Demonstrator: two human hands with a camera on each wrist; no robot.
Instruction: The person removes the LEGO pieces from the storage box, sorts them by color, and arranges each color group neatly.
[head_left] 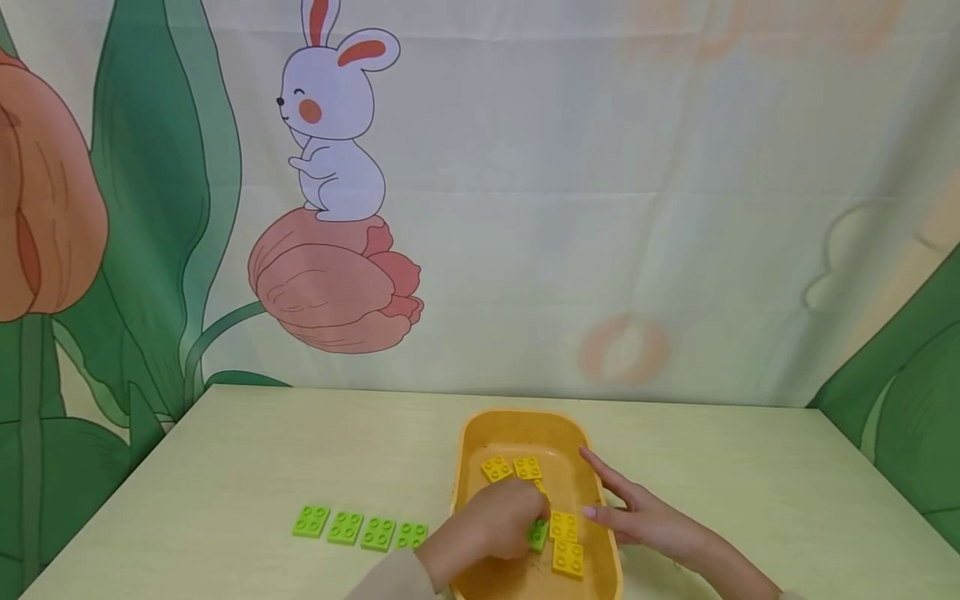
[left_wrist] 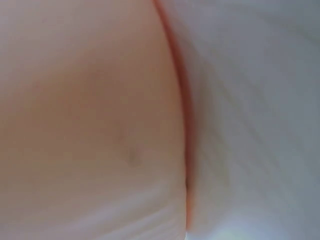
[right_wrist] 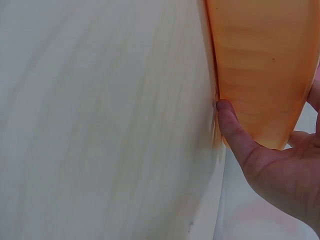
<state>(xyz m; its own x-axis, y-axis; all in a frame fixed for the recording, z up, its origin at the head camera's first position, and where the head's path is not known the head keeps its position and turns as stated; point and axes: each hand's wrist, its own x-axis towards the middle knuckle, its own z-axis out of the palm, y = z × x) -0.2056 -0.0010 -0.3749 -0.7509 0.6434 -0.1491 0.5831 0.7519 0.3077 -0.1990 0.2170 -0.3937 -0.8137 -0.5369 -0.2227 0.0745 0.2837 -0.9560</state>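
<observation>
A yellow-orange plastic tray (head_left: 525, 421) holds several yellow toy bricks (head_left: 567, 558) and a green toy brick (head_left: 537, 535). My left hand (head_left: 504, 517) reaches down into the tray with curled fingers, pinching the green brick, which they partly cover. In the left wrist view only blurred skin and a pale surface show. At the tray's right side, my right hand (head_left: 656, 525) grips the wall, with fingertips over the rim. The right wrist view has the same hand (right_wrist: 280, 175) with a digit against the tray's outer wall (right_wrist: 265, 65).
Several green toy bricks (head_left: 345, 527) lie in a row on the pale table (head_left: 247, 450) left of the tray. The nearest one to the tray is partly behind my left forearm. A printed cloth (head_left: 517, 192) with a rabbit and tulips hangs behind the table.
</observation>
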